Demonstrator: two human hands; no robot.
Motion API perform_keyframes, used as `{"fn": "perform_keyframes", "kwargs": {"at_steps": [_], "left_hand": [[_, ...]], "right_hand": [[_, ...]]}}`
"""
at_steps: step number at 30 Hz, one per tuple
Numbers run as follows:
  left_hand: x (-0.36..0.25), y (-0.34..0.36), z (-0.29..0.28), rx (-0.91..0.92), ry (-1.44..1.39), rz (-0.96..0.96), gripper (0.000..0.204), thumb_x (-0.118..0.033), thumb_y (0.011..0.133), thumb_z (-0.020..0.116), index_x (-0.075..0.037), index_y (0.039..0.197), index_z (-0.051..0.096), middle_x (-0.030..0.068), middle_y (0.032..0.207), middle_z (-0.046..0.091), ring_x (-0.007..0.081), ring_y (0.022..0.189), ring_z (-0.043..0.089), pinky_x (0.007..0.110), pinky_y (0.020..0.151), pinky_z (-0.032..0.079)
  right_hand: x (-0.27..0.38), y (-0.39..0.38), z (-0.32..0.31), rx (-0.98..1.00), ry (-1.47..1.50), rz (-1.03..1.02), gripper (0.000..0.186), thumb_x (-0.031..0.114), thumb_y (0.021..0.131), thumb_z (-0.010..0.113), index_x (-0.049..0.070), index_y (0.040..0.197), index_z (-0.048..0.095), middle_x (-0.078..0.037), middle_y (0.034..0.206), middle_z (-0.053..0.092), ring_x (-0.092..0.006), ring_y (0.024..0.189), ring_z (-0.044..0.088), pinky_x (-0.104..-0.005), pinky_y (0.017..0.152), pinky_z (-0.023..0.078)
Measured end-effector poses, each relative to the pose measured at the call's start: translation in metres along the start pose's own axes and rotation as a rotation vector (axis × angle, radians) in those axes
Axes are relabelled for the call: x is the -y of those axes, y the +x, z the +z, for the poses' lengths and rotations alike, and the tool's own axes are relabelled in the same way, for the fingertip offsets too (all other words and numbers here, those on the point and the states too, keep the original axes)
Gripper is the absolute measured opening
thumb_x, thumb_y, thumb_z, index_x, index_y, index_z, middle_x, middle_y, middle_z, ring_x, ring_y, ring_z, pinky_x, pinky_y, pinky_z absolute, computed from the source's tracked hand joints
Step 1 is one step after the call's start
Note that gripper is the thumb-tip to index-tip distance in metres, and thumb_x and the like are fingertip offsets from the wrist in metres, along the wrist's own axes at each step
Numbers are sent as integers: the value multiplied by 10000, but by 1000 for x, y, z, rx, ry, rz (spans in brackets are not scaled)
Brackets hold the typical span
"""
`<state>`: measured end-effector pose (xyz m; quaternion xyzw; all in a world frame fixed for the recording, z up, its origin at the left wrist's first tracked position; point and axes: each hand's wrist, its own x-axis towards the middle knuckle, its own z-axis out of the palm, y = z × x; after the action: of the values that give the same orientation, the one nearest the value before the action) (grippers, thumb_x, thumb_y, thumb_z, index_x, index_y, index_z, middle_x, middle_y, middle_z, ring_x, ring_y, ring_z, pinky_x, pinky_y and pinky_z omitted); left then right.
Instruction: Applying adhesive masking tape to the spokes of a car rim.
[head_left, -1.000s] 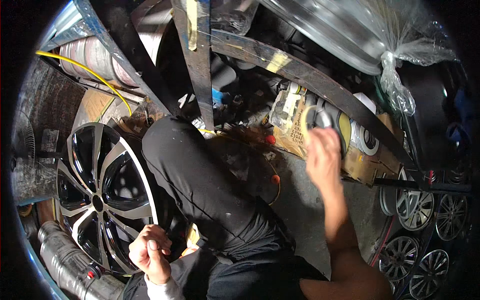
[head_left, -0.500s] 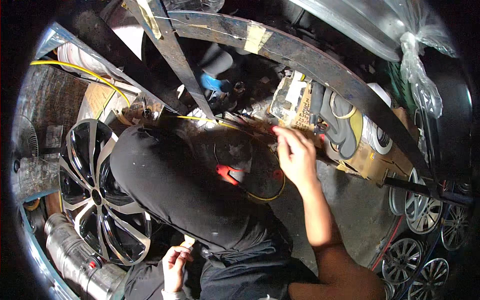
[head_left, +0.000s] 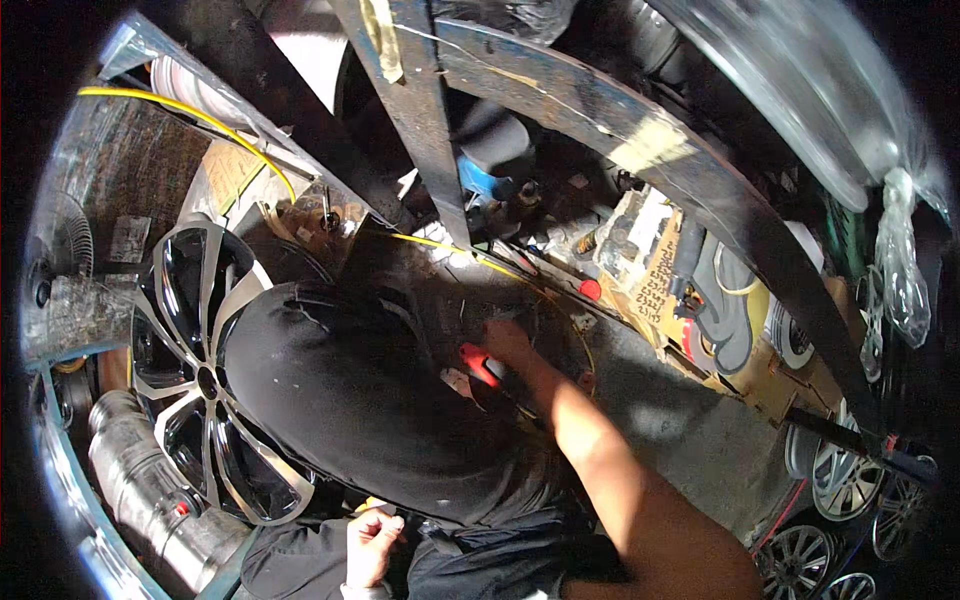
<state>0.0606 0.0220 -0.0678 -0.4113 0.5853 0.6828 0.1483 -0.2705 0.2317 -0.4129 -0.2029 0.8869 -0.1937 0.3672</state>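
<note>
My right hand [head_left: 508, 343] is low in the middle, at the red hand tool [head_left: 482, 364], which looks like an air blow gun. A dark hose runs from the tool. The fingers are blurred and in shade, so their grip does not show. By my lap, my left hand [head_left: 370, 548] is closed, thumb against fingers, with a small pale-yellow piece [head_left: 374, 505] showing at the fingertips; its kind cannot be made out. Left of my dark-clothed leg [head_left: 350, 400] stands a black-and-silver wheel [head_left: 208, 382], partly hidden by the knee.
A curved steel beam [head_left: 600, 100] and an angled bar [head_left: 410, 110] cross above the floor. Cardboard [head_left: 655, 265] with discs and sandals lies to the right. Several rims [head_left: 840, 470] are at the lower right, a metal cylinder [head_left: 165, 490] at the lower left. A yellow hose [head_left: 200, 118] runs behind.
My right hand has come down and left from the raised position above the floor to the red tool. The left hand stays by my lap. The whole view has shifted slightly.
</note>
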Motion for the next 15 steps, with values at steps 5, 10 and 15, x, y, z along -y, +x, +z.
{"fn": "perform_keyframes", "kwargs": {"at_steps": [5,10,15], "left_hand": [[12,-2,16,-113,-86,53,322,-188,1053,735,-87,773,611,10,719,644,66,583,486,257,553,351],[-18,-13,20,-228,-118,336,290,-87,1034,677,-40,768,574,108,724,647,166,607,547,294,612,460],[-112,-29,75,-84,-618,898,249,-130,1013,721,-62,1132,512,175,882,647,346,745,723,483,678,600]], "right_hand": [[7,1,27,-42,106,-3,354,266,953,665,-24,1145,725,-306,1161,732,-480,1119,714,-588,977,567],[28,-3,41,10,118,-87,364,235,963,644,-36,1197,707,-328,1194,712,-476,1163,700,-578,1023,559],[27,-7,52,-38,91,-75,363,278,997,623,5,1210,731,-269,1144,743,-470,1123,709,-583,1016,544]]}}
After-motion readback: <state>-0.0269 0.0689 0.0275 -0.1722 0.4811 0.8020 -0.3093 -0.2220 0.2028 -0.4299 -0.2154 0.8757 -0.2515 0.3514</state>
